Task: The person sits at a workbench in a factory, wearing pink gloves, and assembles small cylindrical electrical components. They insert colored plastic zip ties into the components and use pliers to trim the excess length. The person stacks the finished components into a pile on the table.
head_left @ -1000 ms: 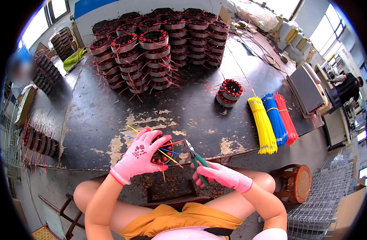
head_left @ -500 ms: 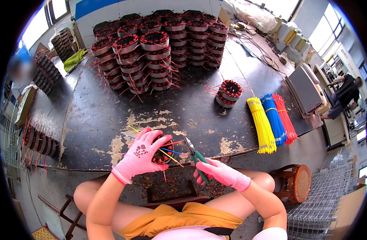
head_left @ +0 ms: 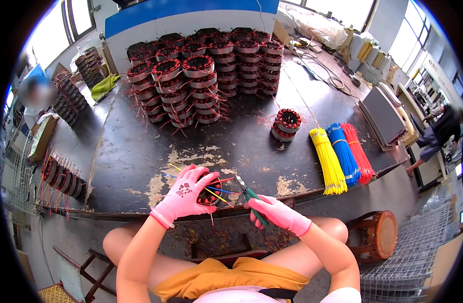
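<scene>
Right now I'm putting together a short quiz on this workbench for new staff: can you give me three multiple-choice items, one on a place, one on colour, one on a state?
1. Where do the wire bundles lie?
A. On the table's right side
B. On the wooden stool
C. Under the table

2. From left to right, what colours are the bundles?
A. Red, green, white
B. Yellow, blue, red
C. Blue, yellow, black

3. What is the right hand doing?
A. Resting empty
B. Gripping green-handled pliers
C. Lifting a bundle

Key:
1 A, they lie on the dark table near its right edge.
2 B, yellow sits leftmost and red rightmost.
3 B, the pink-gloved fingers close on the handles, the tip pointing toward the wound coil under the left hand.
</scene>
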The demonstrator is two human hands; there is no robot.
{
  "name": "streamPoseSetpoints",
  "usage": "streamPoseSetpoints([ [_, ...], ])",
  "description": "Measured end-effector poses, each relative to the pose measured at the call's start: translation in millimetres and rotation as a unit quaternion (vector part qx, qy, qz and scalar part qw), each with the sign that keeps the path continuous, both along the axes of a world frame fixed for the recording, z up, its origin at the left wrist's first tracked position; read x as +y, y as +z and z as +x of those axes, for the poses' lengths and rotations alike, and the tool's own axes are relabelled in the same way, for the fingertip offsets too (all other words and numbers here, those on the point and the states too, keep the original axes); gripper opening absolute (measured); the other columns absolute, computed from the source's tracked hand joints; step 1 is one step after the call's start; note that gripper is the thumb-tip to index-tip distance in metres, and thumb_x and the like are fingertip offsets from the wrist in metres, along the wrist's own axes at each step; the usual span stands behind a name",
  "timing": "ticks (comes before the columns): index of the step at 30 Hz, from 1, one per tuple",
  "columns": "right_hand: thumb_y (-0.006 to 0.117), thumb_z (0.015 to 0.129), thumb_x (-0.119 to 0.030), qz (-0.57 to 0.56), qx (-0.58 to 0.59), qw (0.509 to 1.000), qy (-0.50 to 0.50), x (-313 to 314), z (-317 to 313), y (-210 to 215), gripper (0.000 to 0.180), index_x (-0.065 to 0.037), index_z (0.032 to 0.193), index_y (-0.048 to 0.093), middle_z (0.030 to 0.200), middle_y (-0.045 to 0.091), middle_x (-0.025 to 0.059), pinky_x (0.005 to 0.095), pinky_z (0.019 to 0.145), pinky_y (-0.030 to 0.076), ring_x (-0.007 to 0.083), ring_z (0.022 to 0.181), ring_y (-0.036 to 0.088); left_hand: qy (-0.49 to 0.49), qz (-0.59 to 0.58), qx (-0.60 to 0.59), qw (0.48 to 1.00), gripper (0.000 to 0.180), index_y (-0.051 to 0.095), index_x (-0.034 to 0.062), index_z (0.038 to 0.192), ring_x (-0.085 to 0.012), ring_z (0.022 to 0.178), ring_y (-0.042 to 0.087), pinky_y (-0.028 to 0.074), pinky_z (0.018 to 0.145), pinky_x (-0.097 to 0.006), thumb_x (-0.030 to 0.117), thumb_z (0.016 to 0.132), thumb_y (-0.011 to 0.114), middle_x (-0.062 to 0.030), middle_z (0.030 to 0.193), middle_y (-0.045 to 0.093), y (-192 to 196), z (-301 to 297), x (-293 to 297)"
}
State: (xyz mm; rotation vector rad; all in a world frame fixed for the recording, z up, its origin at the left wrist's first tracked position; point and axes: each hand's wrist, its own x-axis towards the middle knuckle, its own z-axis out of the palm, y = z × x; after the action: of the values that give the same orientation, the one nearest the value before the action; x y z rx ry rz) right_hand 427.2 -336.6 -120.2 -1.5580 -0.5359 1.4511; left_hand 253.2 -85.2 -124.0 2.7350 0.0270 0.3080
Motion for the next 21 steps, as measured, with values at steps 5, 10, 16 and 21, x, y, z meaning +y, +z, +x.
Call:
streamPoseSetpoints([
  [5, 0.055, 0.105, -0.041, 0.010, 0.036, 0.999, -0.032, 2.9, 6.7, -8.9, 0.044, -0.002, 0.124, 0.059, 0.087, 0.066, 0.0065, 0.0290, 0.066, 0.053, 0.0146, 0.071, 0.065, 0.052, 0.032, -0.001, 0.998, 0.096, 0.048, 0.0122, 0.147, -0.0460, 0.134, 0.043, 0.031, 0.118, -0.053, 0.053, 0.069, 0.085, -0.0196, 0.143, 0.048, -7.5, 4.8, -11.0],
  [10, 0.057, 0.103, -0.046, 0.031, 0.140, 0.988, -0.054, -14.6, 9.0, 9.7, 0.051, -0.003, 0.130, 0.056, 0.100, 0.067, 0.0079, 0.0327, 0.076, 0.055, 0.0165, 0.083, 0.067, 0.098, 0.041, 0.030, 0.994, 0.098, 0.046, 0.0087, 0.149, -0.0435, 0.135, 0.045, 0.033, 0.117, -0.051, 0.052, 0.069, 0.085, -0.0208, 0.147, 0.046, 0.2, 6.4, -23.0],
  [16, 0.057, 0.103, -0.049, -0.013, 0.088, 0.996, -0.001, -29.5, 16.3, -3.8, 0.051, -0.007, 0.132, 0.058, 0.105, 0.067, 0.0057, 0.0288, 0.075, 0.053, 0.0146, 0.087, 0.067, 0.059, -0.014, -0.003, 0.998, 0.094, 0.052, 0.0051, 0.143, -0.0393, 0.129, 0.052, 0.040, 0.111, -0.047, 0.045, 0.065, 0.087, -0.0176, 0.140, 0.053, 4.1, 8.9, -8.5],
  [21, 0.056, 0.104, -0.045, -0.034, 0.046, 0.998, 0.034, -17.7, 4.6, 9.0, 0.050, -0.006, 0.135, 0.054, 0.107, 0.066, 0.0036, 0.0254, 0.076, 0.050, 0.0117, 0.089, 0.066, 0.070, -0.006, 0.003, 0.997, 0.095, 0.052, 0.0051, 0.143, -0.0375, 0.127, 0.053, 0.041, 0.110, -0.047, 0.044, 0.064, 0.088, -0.0161, 0.139, 0.053, 4.6, 5.3, -7.7],
])
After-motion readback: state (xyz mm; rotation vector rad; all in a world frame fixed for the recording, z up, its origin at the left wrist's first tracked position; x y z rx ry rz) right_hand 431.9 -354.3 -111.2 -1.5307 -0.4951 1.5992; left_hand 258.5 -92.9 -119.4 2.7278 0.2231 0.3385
